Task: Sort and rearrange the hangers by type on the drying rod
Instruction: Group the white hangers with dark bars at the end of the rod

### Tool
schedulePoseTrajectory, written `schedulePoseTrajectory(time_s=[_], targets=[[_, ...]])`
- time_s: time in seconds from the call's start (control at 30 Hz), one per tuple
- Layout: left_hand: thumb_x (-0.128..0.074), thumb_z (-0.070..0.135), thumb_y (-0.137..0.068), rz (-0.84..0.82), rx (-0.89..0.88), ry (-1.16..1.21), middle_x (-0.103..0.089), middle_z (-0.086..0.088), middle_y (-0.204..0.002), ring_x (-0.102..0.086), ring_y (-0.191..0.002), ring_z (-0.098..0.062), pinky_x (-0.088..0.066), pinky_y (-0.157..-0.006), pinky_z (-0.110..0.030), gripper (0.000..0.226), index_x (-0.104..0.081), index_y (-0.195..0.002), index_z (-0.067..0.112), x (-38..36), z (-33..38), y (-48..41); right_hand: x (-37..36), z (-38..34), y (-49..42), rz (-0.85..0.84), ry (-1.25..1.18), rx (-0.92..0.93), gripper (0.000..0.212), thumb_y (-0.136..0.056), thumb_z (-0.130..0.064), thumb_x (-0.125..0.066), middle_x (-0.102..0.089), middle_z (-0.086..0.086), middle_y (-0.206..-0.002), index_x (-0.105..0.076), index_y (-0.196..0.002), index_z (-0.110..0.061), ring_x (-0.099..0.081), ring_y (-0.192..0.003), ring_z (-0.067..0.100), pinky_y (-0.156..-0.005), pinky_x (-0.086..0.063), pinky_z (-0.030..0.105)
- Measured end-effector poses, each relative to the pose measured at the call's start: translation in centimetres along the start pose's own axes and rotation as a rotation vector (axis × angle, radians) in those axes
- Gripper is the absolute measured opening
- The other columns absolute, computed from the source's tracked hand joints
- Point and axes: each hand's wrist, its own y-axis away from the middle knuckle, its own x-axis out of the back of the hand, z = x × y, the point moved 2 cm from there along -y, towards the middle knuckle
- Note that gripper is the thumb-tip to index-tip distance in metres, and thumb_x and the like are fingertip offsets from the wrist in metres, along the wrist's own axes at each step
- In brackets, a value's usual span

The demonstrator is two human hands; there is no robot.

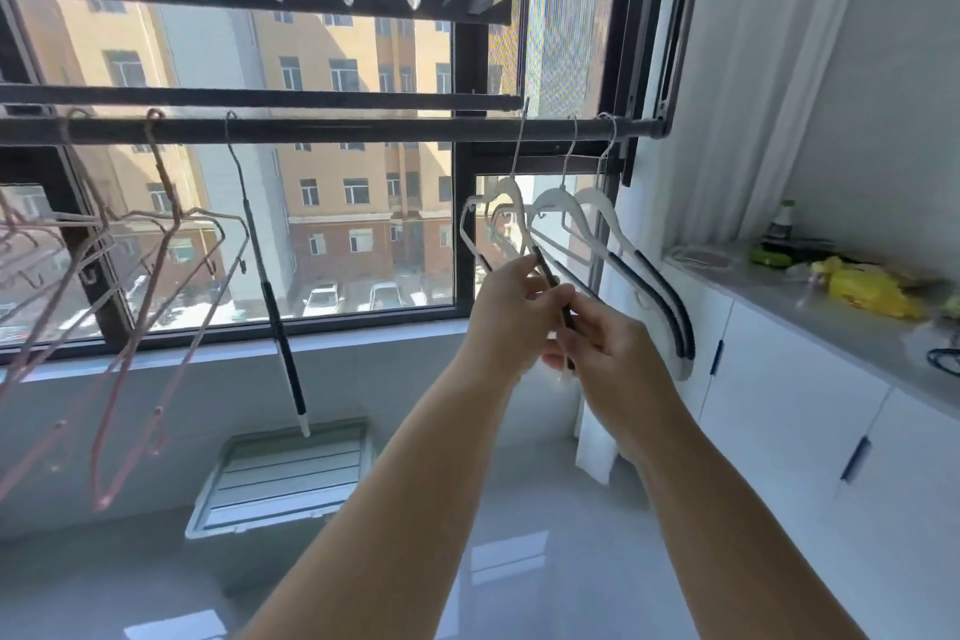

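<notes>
Nearest the camera, both forearms reach up from the lower edge. Left hand (511,312): grip pinching the sloping arm of a white hanger (511,195), on its black strip. Right hand (605,348): grip pinching the same arm just below, touching the left hand; the arm's white tip shows under the right hand. The hanger's hook rises to the drying rod (363,129); cannot tell whether it is seated on the rod.

Just right of it, a second white hanger (558,203) and a third white hanger (597,203) hang from the rod's right end, near each other.

Left part of the rod: pink hangers (156,250), tilted, well apart from the white group. Between the groups, a hooked pole (270,286) hangs from the rod.

Right side: bench (831,322) carrying a yellow bag (872,291). Far: window frame (462,224), buildings beyond.
</notes>
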Motion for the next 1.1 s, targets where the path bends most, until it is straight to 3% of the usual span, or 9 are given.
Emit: schedulePoseTrajectory(time_s=[0.1, 0.2, 0.27, 0.4, 0.5, 0.77, 0.97, 1.1], targets=[[-0.054, 0.003, -0.087, -0.01, -0.005, -0.024, -0.064, -0.021, -0.086, -0.059, -0.064, -0.022, -0.045, -0.048, -0.025, 0.003, -0.056, -0.088, 0.004, -0.5, -0.5, -0.2, 0.4, 0.5, -0.2, -0.005, 0.006, -0.029, 0.036, -0.095, -0.002, -0.04, -0.069, -0.01, -0.085, -0.057, -0.116, -0.025, -0.067, -0.071, 0.002, -0.078, -0.055, 0.022], [-0.052, -0.001, -0.088, -0.014, 0.013, 0.029, -0.06, -0.009, -0.073, -0.056, -0.054, -0.014, -0.042, -0.039, -0.016, 0.023, -0.048, -0.068, 0.009, -0.7, -1.1, -0.1, 0.6, 1.0, -0.1, -0.02, 0.033, -0.05, 0.033, -0.095, -0.003, -0.04, -0.069, -0.01, -0.088, -0.057, -0.119, -0.018, -0.067, -0.072, 0.003, -0.077, -0.055, 0.022], [-0.052, -0.002, -0.088, -0.012, 0.02, 0.029, -0.057, -0.006, -0.072, -0.055, -0.056, -0.014, -0.039, -0.037, -0.013, 0.03, -0.043, -0.063, 0.013, -0.7, -1.5, -0.1, 0.6, 1.1, 0.0, -0.018, 0.074, -0.049, 0.035, -0.096, -0.004, -0.039, -0.068, -0.011, -0.088, -0.056, -0.117, -0.025, -0.066, -0.071, 0.001, -0.073, -0.054, 0.017], [-0.051, 0.001, -0.088, 0.005, 0.02, 0.021, -0.059, -0.008, -0.076, -0.057, -0.062, -0.018, -0.041, -0.04, -0.014, 0.008, -0.053, -0.08, 0.0, -0.6, -2.1, -0.3, 0.3, 1.2, 0.1, -0.005, 0.144, -0.036, 0.038, -0.096, -0.005, -0.037, -0.068, -0.008, -0.093, -0.055, -0.122, -0.027, -0.067, -0.081, 0.012, -0.078, -0.053, 0.019], [-0.054, 0.004, -0.088, 0.005, 0.004, 0.004, -0.061, -0.007, -0.078, -0.059, -0.062, -0.016, -0.042, -0.043, -0.013, 0.006, -0.056, -0.088, -0.002, -0.2, -2.1, -0.5, 0.1, 1.1, 0.0, 0.013, 0.153, -0.028, 0.036, -0.097, -0.007, -0.036, -0.068, -0.008, -0.093, -0.056, -0.121, -0.024, -0.066, -0.08, 0.01, -0.075, -0.053, 0.014], [-0.054, 0.003, -0.088, -0.038, 0.019, 0.02, -0.059, 0.003, -0.069, -0.058, -0.055, -0.007, -0.042, -0.042, -0.012, 0.012, -0.055, -0.077, 0.008, 0.1, -1.2, -0.1, -0.6, 1.2, 0.2, 0.059, 0.151, -0.004, 0.036, -0.096, -0.005, -0.036, -0.066, -0.012, -0.097, -0.057, -0.121, -0.021, -0.066, -0.089, 0.007, -0.08, -0.054, 0.019], [-0.054, 0.005, -0.088, -0.035, 0.03, -0.014, -0.061, -0.011, -0.083, -0.061, -0.071, -0.022, -0.048, -0.05, -0.02, 0.005, -0.056, -0.083, 0.004, -0.4, -1.3, -0.2, -0.2, 0.9, 0.2, 0.059, 0.143, -0.009, 0.035, -0.096, -0.004, -0.036, -0.066, -0.016, -0.091, -0.057, -0.115, -0.025, -0.066, -0.084, 0.002, -0.076, -0.054, 0.015], [-0.054, 0.008, -0.088, -0.017, 0.05, -0.048, -0.061, -0.008, -0.089, -0.06, -0.077, -0.022, -0.047, -0.059, -0.025, 0.005, -0.054, -0.083, 0.01, -0.5, -1.7, -0.1, -0.1, 1.1, 0.3, 0.058, 0.178, -0.025, 0.033, -0.096, -0.006, -0.037, -0.064, -0.019, -0.085, -0.057, -0.109, -0.029, -0.064, -0.076, -0.002, -0.074, -0.051, 0.011]])
